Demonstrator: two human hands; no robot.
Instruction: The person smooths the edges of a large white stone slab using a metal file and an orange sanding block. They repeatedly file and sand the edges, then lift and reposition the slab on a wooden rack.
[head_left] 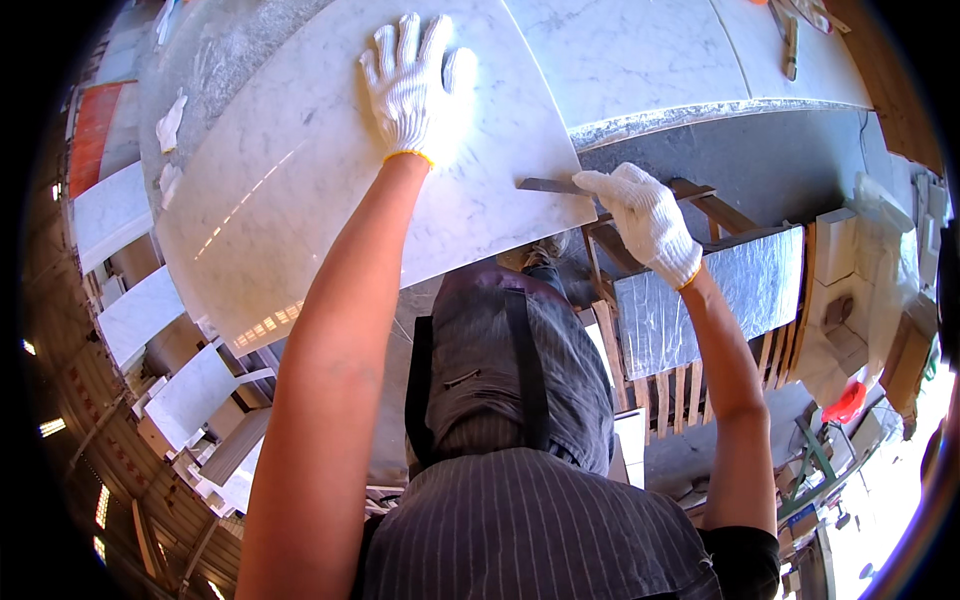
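Observation:
My left hand [415,90], in a white knitted glove with a yellow cuff edge, lies flat with fingers spread on a large polished white marble slab [330,200] with grey veins. My right hand [645,220], gloved the same way, is closed around a thin, flat metal blade [548,186]. The blade points left and lies over the slab's right corner. Its handle end is hidden in my fist, and I cannot tell its exact kind. My right hand itself is just beyond the slab's edge.
More marble slabs [640,50] adjoin on the far right, with a tool [792,48] on one. A wrapped grey slab [710,300] rests on wooden slats [680,395] at right. White cloth scraps [171,122] lie at far left. Stone pieces [140,312] stand along the left.

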